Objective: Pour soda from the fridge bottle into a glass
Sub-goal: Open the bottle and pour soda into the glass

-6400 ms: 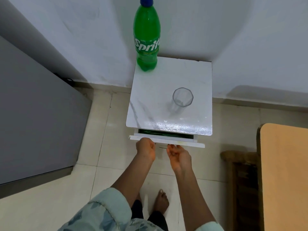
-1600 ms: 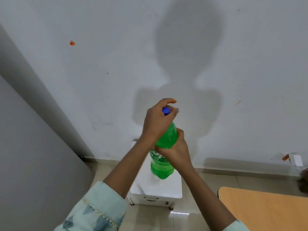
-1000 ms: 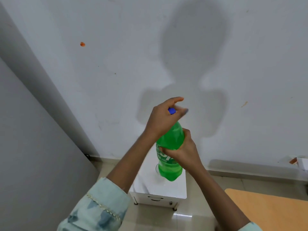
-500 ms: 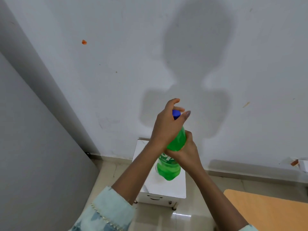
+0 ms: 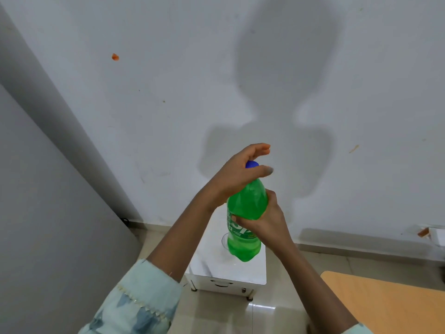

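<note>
A green soda bottle (image 5: 246, 208), nearly full, is held above the white tabletop (image 5: 231, 268): right hand (image 5: 267, 221) grip wraps its body, left hand (image 5: 238, 174) grip closes on the blue cap (image 5: 251, 164); a glass (image 5: 225, 241) peeks behind.

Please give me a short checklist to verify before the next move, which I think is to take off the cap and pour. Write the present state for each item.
1. Bottle held firmly: ok. The right hand wraps the green bottle at its middle.
2. Cap gripped: ok. The left hand covers the blue cap, with its fingers curled over it.
3. Cap loosened: cannot tell. It sits on the neck, mostly hidden.
4. Bottle upright: ok, only slightly tilted.
5. Glass ready: cannot tell. Only a part of the glass shows behind the bottle, on the white table.
6. Spill so far: ok, none visible on the table.
</note>
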